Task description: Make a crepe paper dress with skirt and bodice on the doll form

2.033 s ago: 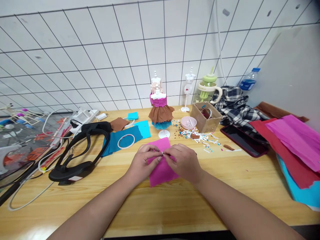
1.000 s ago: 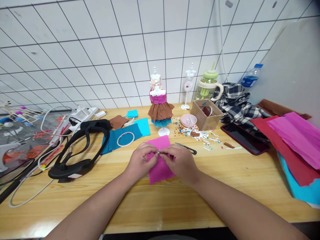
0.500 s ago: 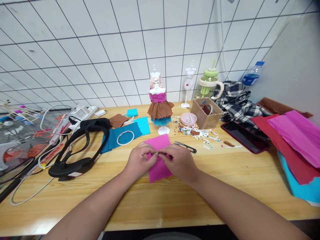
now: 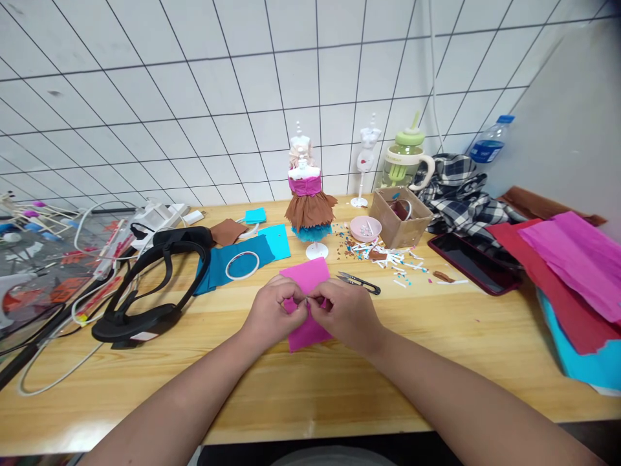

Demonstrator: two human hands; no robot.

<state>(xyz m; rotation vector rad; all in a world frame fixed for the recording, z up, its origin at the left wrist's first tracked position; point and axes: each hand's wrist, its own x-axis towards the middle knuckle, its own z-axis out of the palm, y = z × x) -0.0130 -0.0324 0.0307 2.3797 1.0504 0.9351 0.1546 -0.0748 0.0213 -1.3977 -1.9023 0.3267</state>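
Note:
A magenta sheet (image 4: 310,336) lies on the wooden table, partly under both hands. My left hand (image 4: 279,309) is closed in a pinch over its left part, and my right hand (image 4: 343,310) pinches from the other side. Their fingertips meet above the sheet around something tiny that I cannot make out. Small black snips (image 4: 359,283) lie just beyond my right hand. Behind the sheet stands a small mannequin in a magenta top and brown skirt (image 4: 310,210) over blue ruffles.
At the left are a black headset (image 4: 138,329), cables and a teal sheet (image 4: 218,262) with a white ring. Behind right stand a pink bowl (image 4: 365,229), a cardboard box (image 4: 402,223) and scraps. A phone (image 4: 473,262) and coloured sheets (image 4: 572,285) lie right.
The pinched fingertips have shifted slightly against each other, and the thumbs are a little more upright. The view has tilted very slightly; the objects on the table have stayed in place.

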